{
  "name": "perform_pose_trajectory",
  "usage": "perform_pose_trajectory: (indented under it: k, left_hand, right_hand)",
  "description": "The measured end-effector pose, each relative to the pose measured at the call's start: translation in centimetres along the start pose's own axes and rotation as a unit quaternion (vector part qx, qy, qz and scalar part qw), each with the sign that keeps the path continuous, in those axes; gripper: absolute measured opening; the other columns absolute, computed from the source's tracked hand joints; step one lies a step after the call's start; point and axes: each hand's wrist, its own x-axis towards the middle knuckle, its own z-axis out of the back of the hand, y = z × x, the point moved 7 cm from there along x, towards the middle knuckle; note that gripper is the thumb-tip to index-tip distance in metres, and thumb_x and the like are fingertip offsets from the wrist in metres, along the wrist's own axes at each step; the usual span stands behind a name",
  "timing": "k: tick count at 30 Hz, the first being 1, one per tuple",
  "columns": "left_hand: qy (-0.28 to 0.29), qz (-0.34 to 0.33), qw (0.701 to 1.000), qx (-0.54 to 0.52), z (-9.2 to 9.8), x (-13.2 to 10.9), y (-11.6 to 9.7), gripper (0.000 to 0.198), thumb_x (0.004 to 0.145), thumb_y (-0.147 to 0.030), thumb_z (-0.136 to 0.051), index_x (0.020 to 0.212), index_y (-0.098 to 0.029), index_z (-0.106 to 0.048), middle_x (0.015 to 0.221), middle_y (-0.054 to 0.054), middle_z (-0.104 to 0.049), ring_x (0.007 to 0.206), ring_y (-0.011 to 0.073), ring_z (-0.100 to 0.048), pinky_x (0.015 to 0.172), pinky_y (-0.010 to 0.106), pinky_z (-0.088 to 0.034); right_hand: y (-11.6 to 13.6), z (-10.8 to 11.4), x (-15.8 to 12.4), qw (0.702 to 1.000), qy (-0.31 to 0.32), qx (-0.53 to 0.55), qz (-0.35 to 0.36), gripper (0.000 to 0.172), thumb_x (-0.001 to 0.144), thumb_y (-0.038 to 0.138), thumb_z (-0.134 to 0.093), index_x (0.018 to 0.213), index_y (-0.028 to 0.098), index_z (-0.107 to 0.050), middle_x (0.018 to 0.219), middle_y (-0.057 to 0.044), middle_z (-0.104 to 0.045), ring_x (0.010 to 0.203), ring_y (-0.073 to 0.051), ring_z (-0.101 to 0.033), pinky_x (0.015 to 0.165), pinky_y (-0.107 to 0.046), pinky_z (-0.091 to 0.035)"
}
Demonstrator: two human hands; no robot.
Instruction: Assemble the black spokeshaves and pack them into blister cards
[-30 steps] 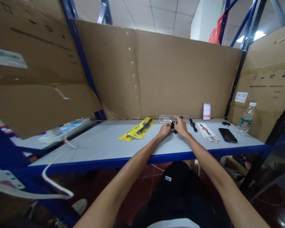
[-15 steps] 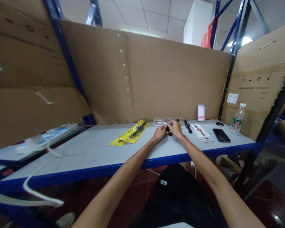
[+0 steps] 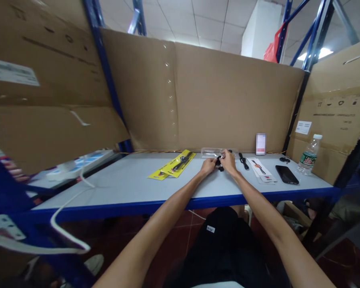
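Observation:
Close together over the tabletop, my left hand (image 3: 209,165) and my right hand (image 3: 229,161) are closed on a small black strap-like item (image 3: 218,161). Fingers cover most of it, so its exact kind is hidden. Behind the hands lies a clear plastic tray (image 3: 209,152). To the right of my right hand rests a black watch-like strap (image 3: 244,161). Farther right are white cards (image 3: 261,170) with a picture of a strap. On the left, yellow cards (image 3: 175,165) lie overlapped, with a black strap-like item on the upper one.
A black phone (image 3: 287,175) lies at the right, near a bottle (image 3: 309,156) and a small dark item (image 3: 285,159). A lit screen (image 3: 261,144) leans against the cardboard wall (image 3: 228,100). On the left are a power strip (image 3: 87,165) and a white cable (image 3: 58,228).
The view has turned slightly left, so everything sits farther right in the picture. Both hands stay on the black item, with only slight finger movement.

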Motion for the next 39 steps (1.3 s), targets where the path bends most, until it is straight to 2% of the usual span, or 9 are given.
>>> perform_pose_trajectory:
  k: [5,8,13,19,22,25,28,33,39]
  left_hand:
    - [-0.019,0.016,1.0,0.015,0.3,-0.1,-0.1,0.036,0.092,-0.043,-0.054,0.074,-0.017,-0.071,0.053,0.001,-0.061,0.057,0.0165,-0.059,0.055,0.023,-0.041]
    - [-0.026,0.024,0.999,0.02,0.4,-0.1,-0.1,0.033,0.092,-0.041,-0.056,0.077,-0.016,-0.073,0.057,0.003,-0.065,0.061,0.0173,-0.062,0.058,0.023,-0.043]
    - [-0.035,0.028,0.999,0.025,0.5,-0.1,-0.1,0.03,0.092,-0.036,-0.056,0.08,-0.015,-0.074,0.061,0.005,-0.068,0.065,0.0183,-0.064,0.062,0.024,-0.044]
    - [-0.041,0.028,0.998,0.026,0.7,-0.2,-0.3,0.034,0.095,-0.036,-0.052,0.081,-0.015,-0.074,0.059,0.005,-0.066,0.065,0.0192,-0.064,0.063,0.024,-0.044]
    - [-0.04,0.028,0.999,0.023,0.7,-0.3,-0.3,0.031,0.094,-0.038,-0.056,0.084,-0.015,-0.075,0.058,0.004,-0.065,0.065,0.0192,-0.064,0.064,0.025,-0.044]
    - [-0.036,0.029,0.999,0.017,0.6,-0.3,-0.3,0.032,0.092,-0.04,-0.059,0.087,-0.014,-0.076,0.055,0.003,-0.063,0.062,0.0189,-0.063,0.063,0.025,-0.045]
    - [-0.035,0.03,0.999,0.01,0.6,-0.4,-0.4,0.034,0.092,-0.043,-0.059,0.088,-0.014,-0.077,0.055,0.003,-0.063,0.061,0.0183,-0.062,0.062,0.025,-0.045]
    - [-0.051,0.034,0.998,0.001,1.0,-0.6,-0.4,0.033,0.092,-0.04,-0.057,0.089,-0.014,-0.076,0.058,0.004,-0.065,0.062,0.0183,-0.063,0.061,0.025,-0.045]
    - [-0.073,0.035,0.997,-0.008,1.8,-0.7,-0.3,0.036,0.094,-0.042,-0.053,0.096,-0.013,-0.074,0.055,0.002,-0.061,0.057,0.0163,-0.06,0.057,0.024,-0.044]
  right_hand:
    - [-0.3,-0.3,-0.2,0.999,0.028,-0.006,-0.028,0.007,0.086,0.018,-0.062,0.09,0.021,-0.068,0.081,-0.002,-0.072,0.081,-0.018,-0.066,0.078,-0.026,-0.047]
    - [0.0,-0.3,-0.5,0.998,0.045,-0.031,-0.024,0.014,0.084,0.013,-0.061,0.092,0.022,-0.069,0.081,-0.002,-0.072,0.083,-0.018,-0.067,0.077,-0.025,-0.047]
    - [1.0,0.3,-1.1,0.996,0.047,-0.08,0.011,0.035,0.084,0.013,-0.061,0.117,0.024,-0.066,0.094,-0.004,-0.075,0.091,-0.021,-0.068,0.078,-0.025,-0.046]
    - [1.5,0.8,-1.3,0.993,0.043,-0.105,0.022,0.025,0.086,0.015,-0.06,0.108,0.024,-0.069,0.099,-0.006,-0.076,0.094,-0.023,-0.069,0.078,-0.027,-0.047]
    - [1.3,1.0,-1.3,0.993,0.035,-0.109,0.016,0.023,0.088,0.016,-0.059,0.105,0.024,-0.072,0.102,-0.008,-0.076,0.096,-0.023,-0.07,0.08,-0.027,-0.047]
    - [1.3,0.9,-1.2,0.994,0.041,-0.1,0.027,0.024,0.09,0.016,-0.058,0.108,0.024,-0.073,0.111,-0.008,-0.075,0.101,-0.022,-0.069,0.084,-0.026,-0.047]
    - [1.3,0.6,-1.2,0.993,0.049,-0.099,0.039,0.025,0.091,0.017,-0.059,0.111,0.025,-0.072,0.11,-0.008,-0.076,0.101,-0.021,-0.07,0.084,-0.027,-0.048]
    - [0.4,1.1,-0.9,0.99,0.025,-0.135,-0.015,0.021,0.089,0.02,-0.061,0.106,0.022,-0.072,0.099,-0.01,-0.077,0.094,-0.024,-0.071,0.079,-0.029,-0.049]
    - [-0.6,0.2,-1.2,0.979,0.091,-0.178,-0.05,0.014,0.085,0.018,-0.064,0.09,0.018,-0.077,0.096,-0.016,-0.077,0.093,-0.028,-0.073,0.077,-0.032,-0.049]
